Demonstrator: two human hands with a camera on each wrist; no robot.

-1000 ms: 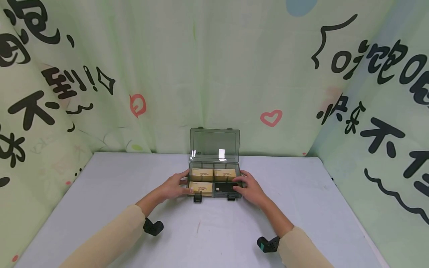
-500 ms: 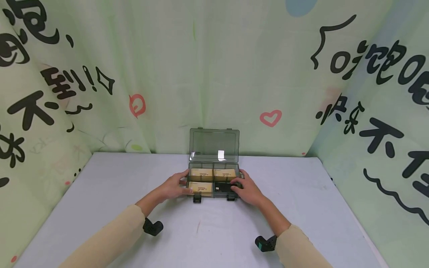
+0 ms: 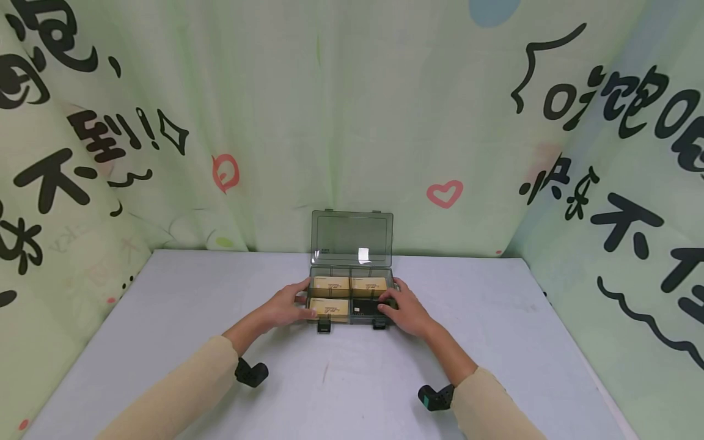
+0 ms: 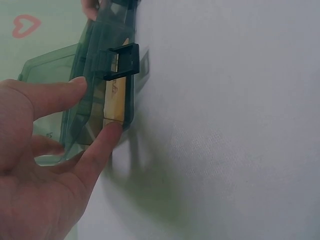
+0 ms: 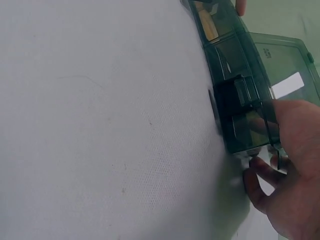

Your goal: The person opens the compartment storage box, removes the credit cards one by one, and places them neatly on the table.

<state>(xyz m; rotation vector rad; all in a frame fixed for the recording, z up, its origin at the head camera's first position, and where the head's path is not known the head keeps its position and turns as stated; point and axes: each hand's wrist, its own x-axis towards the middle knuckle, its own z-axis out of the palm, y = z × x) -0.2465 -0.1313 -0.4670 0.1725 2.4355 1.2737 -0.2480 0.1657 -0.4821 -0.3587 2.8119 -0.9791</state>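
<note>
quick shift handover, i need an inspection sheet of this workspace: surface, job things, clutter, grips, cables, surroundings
Surface: white cloth-covered table, faint reddish mark
Job's things: tinted compartment case, lid open; three yellow cartons inside, black object at front right
Clutter: nothing seen
Grips: left grip holds the case's left end; right grip at its right end, exact contact unclear; black device at each wrist
Cables: nothing seen
Surroundings: pale green curtain, black lettering, red heart outline

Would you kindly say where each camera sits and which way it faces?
Head: on the head, facing forward and down at the open case; left hand, right hand and sleeves show.
Left wrist: worn there, facing the case's left end; left hand nearest.
Right wrist: worn there, facing the case's right end; right hand nearest.
Wrist views share the case and both hands.
</note>
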